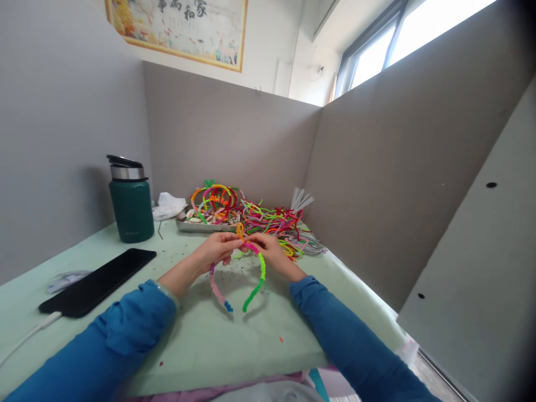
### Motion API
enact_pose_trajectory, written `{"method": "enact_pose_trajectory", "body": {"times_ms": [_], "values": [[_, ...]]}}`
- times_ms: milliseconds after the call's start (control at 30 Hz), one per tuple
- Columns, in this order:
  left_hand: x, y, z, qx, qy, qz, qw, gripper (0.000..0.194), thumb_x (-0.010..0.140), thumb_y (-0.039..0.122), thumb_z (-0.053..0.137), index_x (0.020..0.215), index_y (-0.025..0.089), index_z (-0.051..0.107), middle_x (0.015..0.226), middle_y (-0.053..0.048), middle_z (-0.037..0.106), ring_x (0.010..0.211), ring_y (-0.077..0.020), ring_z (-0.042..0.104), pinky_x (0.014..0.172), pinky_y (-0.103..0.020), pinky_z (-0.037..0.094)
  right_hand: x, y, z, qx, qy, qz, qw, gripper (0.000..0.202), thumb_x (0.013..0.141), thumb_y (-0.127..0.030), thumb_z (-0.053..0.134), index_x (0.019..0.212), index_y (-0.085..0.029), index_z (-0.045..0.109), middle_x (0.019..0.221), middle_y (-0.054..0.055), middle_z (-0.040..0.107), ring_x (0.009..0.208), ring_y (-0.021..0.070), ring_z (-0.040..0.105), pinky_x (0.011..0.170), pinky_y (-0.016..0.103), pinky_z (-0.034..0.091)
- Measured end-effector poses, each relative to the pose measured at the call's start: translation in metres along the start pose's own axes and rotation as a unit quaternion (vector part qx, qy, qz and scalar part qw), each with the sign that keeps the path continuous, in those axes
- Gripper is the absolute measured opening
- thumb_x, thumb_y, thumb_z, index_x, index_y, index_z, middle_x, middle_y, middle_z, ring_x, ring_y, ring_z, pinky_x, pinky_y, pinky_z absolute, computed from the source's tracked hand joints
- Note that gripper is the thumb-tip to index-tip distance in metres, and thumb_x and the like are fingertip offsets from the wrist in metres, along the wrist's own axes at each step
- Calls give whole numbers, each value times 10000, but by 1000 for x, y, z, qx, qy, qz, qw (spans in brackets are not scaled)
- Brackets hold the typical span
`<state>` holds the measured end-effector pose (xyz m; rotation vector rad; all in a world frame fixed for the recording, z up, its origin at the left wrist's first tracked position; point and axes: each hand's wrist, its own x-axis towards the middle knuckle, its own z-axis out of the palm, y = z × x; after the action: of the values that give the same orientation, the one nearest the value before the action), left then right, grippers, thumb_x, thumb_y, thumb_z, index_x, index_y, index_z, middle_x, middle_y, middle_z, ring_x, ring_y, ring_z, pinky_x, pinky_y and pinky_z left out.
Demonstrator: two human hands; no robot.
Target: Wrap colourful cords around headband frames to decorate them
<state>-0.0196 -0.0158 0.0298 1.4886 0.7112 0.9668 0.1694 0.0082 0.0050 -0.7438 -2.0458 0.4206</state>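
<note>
Between my two hands is a headband (262,269) wrapped in fuzzy pipe cleaner, green, yellow, pink, purple and blue along its arc. Its two ends point down toward me over the table. At the top of the arc stands an orange pipe cleaner loop (240,230). My left hand (218,248) pinches the headband near the top from the left side. From the right, my right hand (268,249) grips it close to the orange loop. The fingertips of both hands nearly meet there, and their exact hold is partly hidden.
A metal tray (205,227) with several colourful headbands stands at the back, beside a heap of pipe cleaners (276,220). Clear sticks (301,199) lean behind the heap. To the left are a green bottle (132,209), a tissue (170,205) and a black phone (100,282) on a cable.
</note>
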Motion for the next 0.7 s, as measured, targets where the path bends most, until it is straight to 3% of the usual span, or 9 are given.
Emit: {"method": "enact_pose_trajectory", "body": {"times_ms": [167, 333, 533, 700], "values": [[-1, 3, 1, 26, 37, 10, 999, 279, 702, 342, 647, 852, 112, 601, 813, -53, 671, 321, 19, 270, 379, -192, 343, 1, 1, -2, -71, 41, -16, 997, 215, 829, -287, 514, 958, -176, 646, 844, 43, 646, 749, 142, 554, 656, 231, 399], [-1, 3, 1, 10, 54, 40, 998, 257, 690, 350, 650, 772, 114, 586, 745, -34, 668, 317, 16, 252, 392, -203, 340, 0, 4, -3, -111, 35, -25, 993, 202, 834, -289, 511, 847, -178, 679, 771, 48, 608, 704, 136, 519, 642, 233, 378], [6, -3, 0, 15, 121, 77, 990, 275, 659, 366, 669, 718, 126, 549, 673, -18, 642, 367, -22, 372, 378, -196, 321, -1, -6, 0, -85, -44, -44, 994, 261, 805, -393, 533, 727, -177, 657, 668, 16, 522, 612, 121, 439, 607, 232, 351], [7, -6, 3, 24, 123, 95, 987, 292, 674, 392, 656, 703, 128, 535, 608, 6, 588, 377, -31, 405, 363, -187, 304, -4, -25, -1, 80, -144, 36, 986, 316, 766, -437, 555, 671, -144, 624, 582, -11, 472, 567, 101, 400, 536, 209, 329]]}}
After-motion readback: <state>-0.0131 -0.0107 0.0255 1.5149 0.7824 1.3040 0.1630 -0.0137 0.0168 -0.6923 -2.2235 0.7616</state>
